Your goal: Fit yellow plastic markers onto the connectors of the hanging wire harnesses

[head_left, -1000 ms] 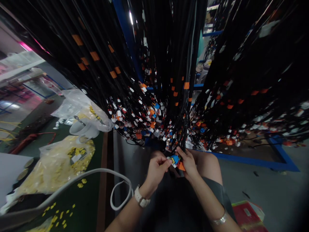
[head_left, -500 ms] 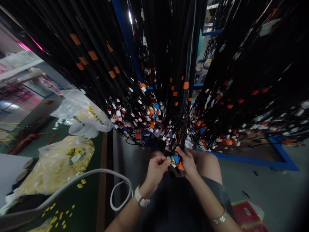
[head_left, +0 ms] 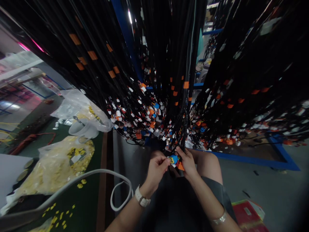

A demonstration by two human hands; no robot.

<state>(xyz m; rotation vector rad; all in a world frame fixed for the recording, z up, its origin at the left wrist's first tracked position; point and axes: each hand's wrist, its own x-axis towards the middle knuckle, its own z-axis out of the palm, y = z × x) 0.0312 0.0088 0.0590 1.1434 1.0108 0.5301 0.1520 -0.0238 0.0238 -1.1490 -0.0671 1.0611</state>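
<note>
A small blue wire connector (head_left: 175,158) with a yellow insert (head_left: 172,160) at its left end lies between my hands, above my lap. My left hand (head_left: 156,169) pinches at the yellow insert with thumb and forefinger. Closed around the connector's wires is my right hand (head_left: 188,163), its thumb and fingers close behind the blue housing. An orange connector (head_left: 181,166) hangs just below, against the right hand's fingers. These wires come from a black cable bundle (head_left: 184,119) hanging in front of me. Finger undersides are hidden.
Dense black cables with many coloured connectors (head_left: 152,116) hang ahead on a blue frame (head_left: 285,154). At left, a green bench (head_left: 90,196) carries a bag of yellow pieces (head_left: 53,164), a clear scoop (head_left: 84,129) and a grey hose (head_left: 108,171). A red packet (head_left: 248,216) lies at right.
The yellow insert shows a different face and looks more tightly set against the blue connector. Both hands stay almost in place.
</note>
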